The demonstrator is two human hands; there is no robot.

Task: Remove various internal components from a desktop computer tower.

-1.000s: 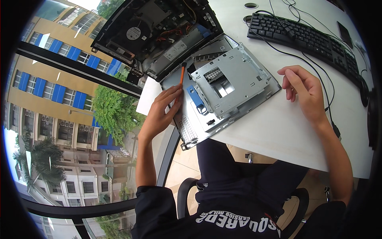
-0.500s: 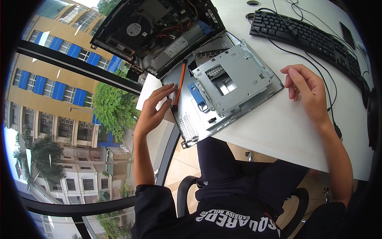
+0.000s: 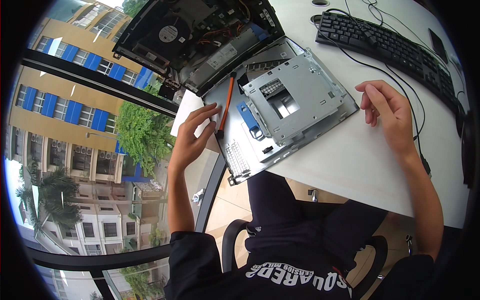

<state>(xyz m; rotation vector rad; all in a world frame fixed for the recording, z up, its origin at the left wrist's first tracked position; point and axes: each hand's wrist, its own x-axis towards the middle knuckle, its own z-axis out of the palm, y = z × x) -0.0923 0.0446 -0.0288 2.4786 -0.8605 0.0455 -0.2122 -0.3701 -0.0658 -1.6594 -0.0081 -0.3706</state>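
Note:
A flat metal computer cover panel (image 3: 237, 157) lies on the desk with a grey metal drive cage (image 3: 312, 82) on top of it. My left hand (image 3: 192, 132) is at the panel's left edge, fingers stretched out and holding nothing; whether the fingertips touch the metal I cannot tell. An orange cable (image 3: 228, 103) with black ends rests on the panel near those fingers. Beside the cage shows a blue latch (image 3: 247, 116), and behind it a memory module (image 3: 260, 66) lies partly hidden. To the right of the cage my right hand (image 3: 387, 107) hovers, loosely curled, fingers apart and nothing in it.
An opened black computer case (image 3: 200, 37) with a fan and wiring stands at the back. A black keyboard (image 3: 385, 47) with tangled cables and a dark phone (image 3: 437, 44) lie to the right. The white desk (image 3: 345, 170) ends near my lap; a window (image 3: 100, 165) borders the left.
Both hands keep nearly the same pose. The view has shifted very slightly; the panel, cage and cable stay where they were.

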